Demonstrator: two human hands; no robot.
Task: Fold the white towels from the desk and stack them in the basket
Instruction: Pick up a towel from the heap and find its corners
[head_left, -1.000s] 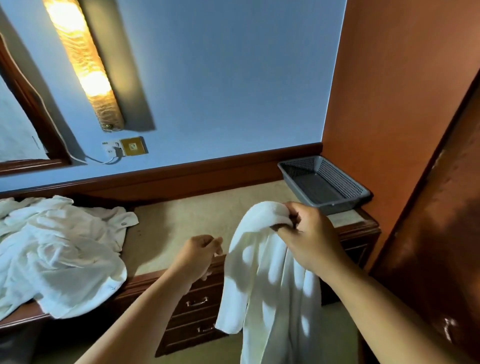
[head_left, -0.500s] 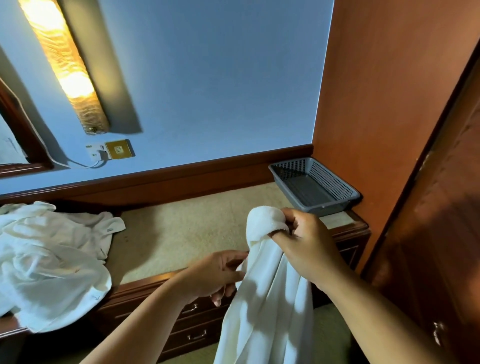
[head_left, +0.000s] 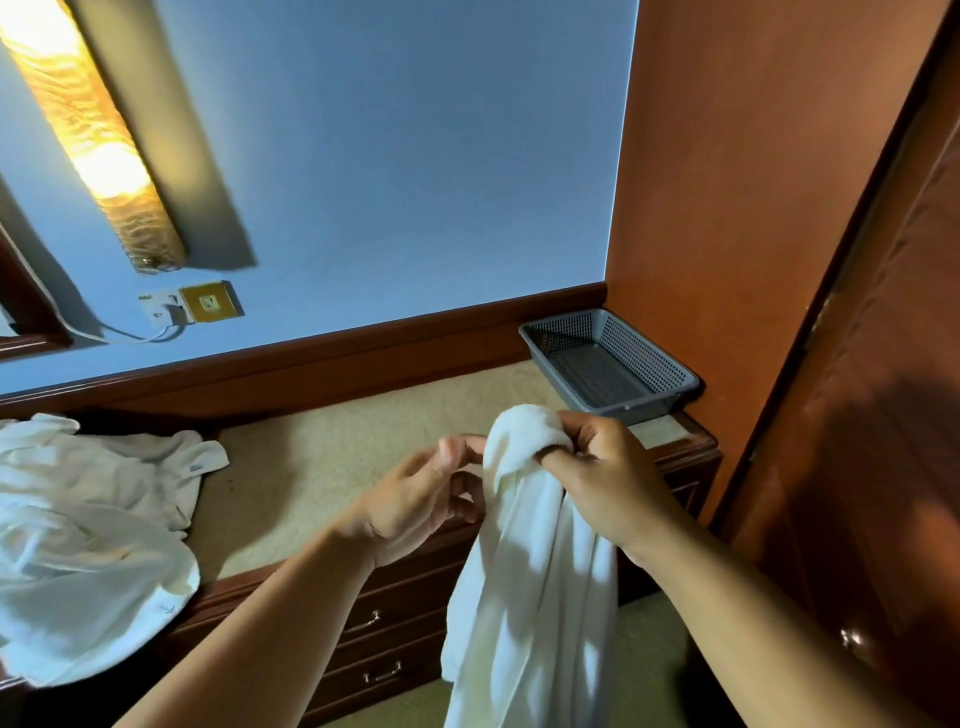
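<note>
1. White towel (head_left: 530, 597) hangs in long soft folds from the right hand (head_left: 608, 483), in front of the desk (head_left: 311, 467) and its drawers (head_left: 374, 618). The lower end runs out of view.
2. I judge it light, limp and not slippery. It will not keep any shape by itself, so it needs two holding points on one edge, best at two corners, to open flat before folding.
3. The right hand's fingers are curled tightly round the bunched top of the cloth, with the thumb tucked under the bulge.
4. The left hand (head_left: 415, 499) is just beside the towel's left edge, near the top. Its fingers are bent and blurred, so I cannot tell if they pinch the cloth or only come near it.
5. The pile of towels (head_left: 88, 545) lies unfolded on the left part of the desk. The basket (head_left: 644, 410) stands at the far right corner and no towel is in it yet, so the task seems to be at its beginning.
6. One second ago the left hand was a loose fist, apart from the towel. Half a second ago it reached the edge lower down. Now it is higher, close to the gripped top. The right hand's grip looks unchanged.
</note>
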